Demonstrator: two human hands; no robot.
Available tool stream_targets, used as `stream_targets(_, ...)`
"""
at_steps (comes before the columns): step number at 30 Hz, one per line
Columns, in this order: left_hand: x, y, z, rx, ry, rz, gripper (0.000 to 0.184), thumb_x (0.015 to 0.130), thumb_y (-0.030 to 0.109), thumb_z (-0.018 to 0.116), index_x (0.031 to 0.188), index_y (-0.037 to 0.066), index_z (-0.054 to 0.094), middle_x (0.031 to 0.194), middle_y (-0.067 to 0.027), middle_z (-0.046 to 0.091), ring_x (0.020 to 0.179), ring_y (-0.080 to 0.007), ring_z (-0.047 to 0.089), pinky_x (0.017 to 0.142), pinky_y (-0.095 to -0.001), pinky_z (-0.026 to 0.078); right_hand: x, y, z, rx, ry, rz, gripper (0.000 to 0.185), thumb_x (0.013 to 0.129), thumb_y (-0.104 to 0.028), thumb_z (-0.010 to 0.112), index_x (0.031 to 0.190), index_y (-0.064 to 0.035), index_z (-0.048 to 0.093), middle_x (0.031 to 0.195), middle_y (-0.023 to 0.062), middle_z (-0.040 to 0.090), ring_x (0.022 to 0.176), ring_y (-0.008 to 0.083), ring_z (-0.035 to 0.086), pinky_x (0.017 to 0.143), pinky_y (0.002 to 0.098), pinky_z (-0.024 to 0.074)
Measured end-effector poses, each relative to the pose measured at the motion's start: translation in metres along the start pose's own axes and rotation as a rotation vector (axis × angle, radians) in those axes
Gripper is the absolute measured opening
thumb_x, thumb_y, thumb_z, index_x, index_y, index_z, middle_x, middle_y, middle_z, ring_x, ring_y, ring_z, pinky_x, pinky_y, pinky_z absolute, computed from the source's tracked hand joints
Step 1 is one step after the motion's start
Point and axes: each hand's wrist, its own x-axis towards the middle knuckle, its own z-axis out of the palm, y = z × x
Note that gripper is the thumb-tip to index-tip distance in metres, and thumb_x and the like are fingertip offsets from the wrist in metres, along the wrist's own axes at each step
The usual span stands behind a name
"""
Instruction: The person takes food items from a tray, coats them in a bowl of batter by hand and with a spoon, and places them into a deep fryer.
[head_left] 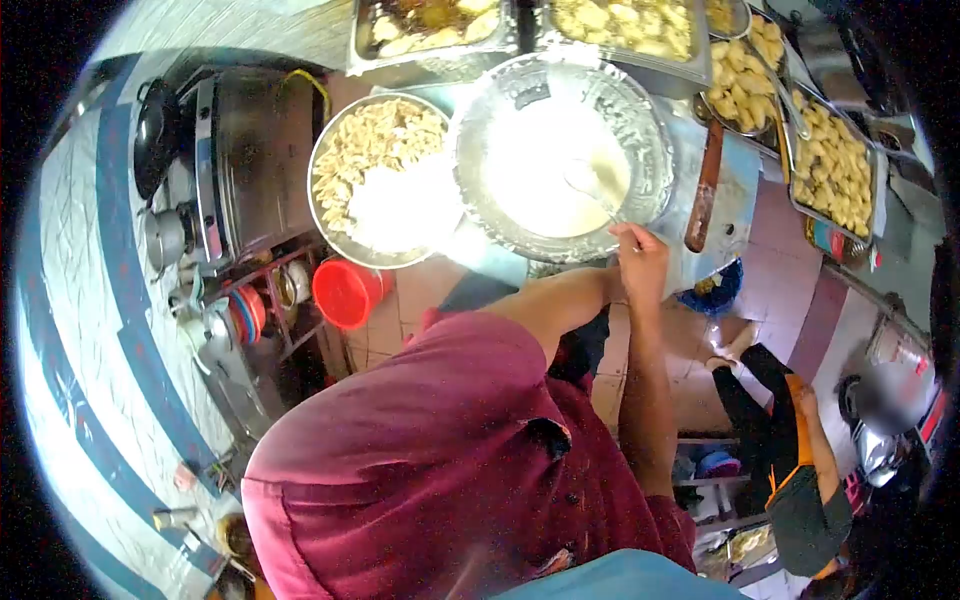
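Right hand [642, 262], mine: one, fingers curled in and pinching the end of a thin-handled utensil [606, 208] at the near right rim of the large metal bowl.
Left hand, mine: hidden; its forearm [560, 302] runs across to behind my right wrist, and I cannot tell how those fingers stand.
Utensil: slanting, its head in the pale batter [530, 195]; exact form blurred by glare.
Large metal bowl [655, 150]: one, directly in front of me, inner wall smeared with batter.
Second metal bowl [318, 212]: one, just beside it on the left, with pale strips [375, 140], part lost in white glare.
Fryers: two, beyond the bowls; left fryer [436, 62] and right fryer [640, 66], yellow pieces in each.
Brown-handled tool [704, 190]: one, lying right of the large bowl.
Tray [878, 205]: one, farther right, full of golden pieces [832, 160].
Red bucket [348, 294]: one, low on the left.
Another person [808, 520]: one, in dark and orange clothing, well apart on the right.
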Motion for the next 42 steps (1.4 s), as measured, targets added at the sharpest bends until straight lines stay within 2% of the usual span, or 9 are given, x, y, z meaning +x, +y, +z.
stream_targets(8,-0.016,0.010,-0.023,0.076,0.098,0.140,0.022,0.083,0.016,0.051,0.098,0.005,0.062,0.096,-0.0192,0.066,0.089,-0.0339,0.064,0.077,-0.0468,0.050,0.014,0.022,-0.010,-0.091,-0.047,0.028,0.019,0.085,-0.010,0.052,0.089,-0.0008,0.069,0.063,0.0002,0.055,0.057,0.0073,0.044,0.054,0.0253,0.0372)
stream_targets(11,-0.024,0.016,-0.057,0.471,-0.419,-0.073,0.021,0.082,0.016,0.052,0.097,0.005,0.063,0.095,-0.0202,0.066,0.088,-0.0338,0.065,0.074,-0.0458,0.051,0.011,0.019,0.000,-0.101,-0.038,0.027,0.021,0.084,-0.012,0.051,0.088,-0.0010,0.069,0.062,0.0011,0.055,0.057,0.0079,0.045,0.053,0.0259,0.0373)
stream_targets(15,-0.067,0.056,-0.146,0.616,-0.406,-0.311,0.021,0.070,0.010,0.061,0.091,0.007,0.062,0.085,-0.0136,0.066,0.087,-0.0327,0.065,0.070,-0.0450,0.052,0.012,0.025,0.008,-0.159,-0.046,0.017,0.022,0.084,-0.014,0.052,0.086,-0.0017,0.070,0.060,0.0021,0.053,0.056,0.0104,0.046,0.055,0.0269,0.0387)
stream_targets(20,-0.198,0.030,-0.277,0.614,0.525,-0.660,0.041,0.073,0.021,0.068,0.112,0.010,0.059,0.095,-0.0157,0.066,0.088,-0.0341,0.063,0.077,-0.0437,0.051,0.005,0.053,0.025,-0.167,-0.060,-0.003,0.022,0.084,-0.014,0.052,0.085,-0.0024,0.070,0.058,0.0044,0.052,0.055,0.0122,0.046,0.054,0.0275,0.0375)
stream_targets(23,-0.291,0.005,-0.356,0.990,0.314,-1.047,0.042,0.086,0.023,0.058,0.127,0.017,0.050,0.104,-0.0186,0.062,0.087,-0.0356,0.063,0.073,-0.0458,0.051,-0.007,0.049,0.030,-0.233,-0.079,0.018,0.022,0.084,-0.015,0.051,0.084,-0.0017,0.069,0.059,0.0068,0.054,0.055,0.0147,0.049,0.056,0.0290,0.0389)
stream_targets(28,-0.370,-0.031,-0.411,1.236,-0.186,-0.977,0.040,0.091,0.012,0.042,0.131,0.017,0.042,0.090,-0.0165,0.064,0.075,-0.0355,0.066,0.058,-0.0453,0.052,-0.011,0.059,0.039,-0.310,-0.073,-0.054,0.024,0.084,-0.016,0.051,0.090,-0.0028,0.070,0.073,0.0144,0.066,0.067,0.0206,0.061,0.065,0.0324,0.0458)
stream_targets(36,-0.368,-0.036,-0.427,1.191,-0.443,-1.136,0.044,0.094,0.023,0.045,0.136,0.012,0.038,0.141,-0.0204,0.037,0.118,-0.0379,0.050,0.095,-0.0450,0.043,-0.023,0.034,0.042,-0.366,-0.069,-0.008,0.024,0.085,-0.020,0.054,0.087,-0.0016,0.070,0.065,0.0124,0.063,0.061,0.0216,0.060,0.060,0.0337,0.0452)
stream_targets(39,-0.397,-0.064,-0.425,1.358,-0.310,-0.851,0.027,0.084,0.007,0.054,0.109,0.014,0.061,0.103,-0.0111,0.066,0.095,-0.0306,0.065,0.079,-0.0434,0.052,-0.023,0.043,0.042,-0.358,-0.038,-0.040,0.024,0.085,-0.020,0.054,0.086,-0.0022,0.070,0.061,0.0108,0.060,0.057,0.0210,0.058,0.058,0.0336,0.0442)
stream_targets(42,-0.366,-0.029,-0.414,1.251,-0.294,-1.071,0.021,0.082,0.010,0.055,0.101,0.011,0.064,0.098,-0.0121,0.067,0.093,-0.0280,0.065,0.081,-0.0441,0.051,-0.018,0.050,0.036,-0.367,-0.028,-0.015,0.024,0.084,-0.021,0.055,0.086,-0.0026,0.070,0.061,0.0113,0.060,0.057,0.0215,0.058,0.058,0.0338,0.0443)
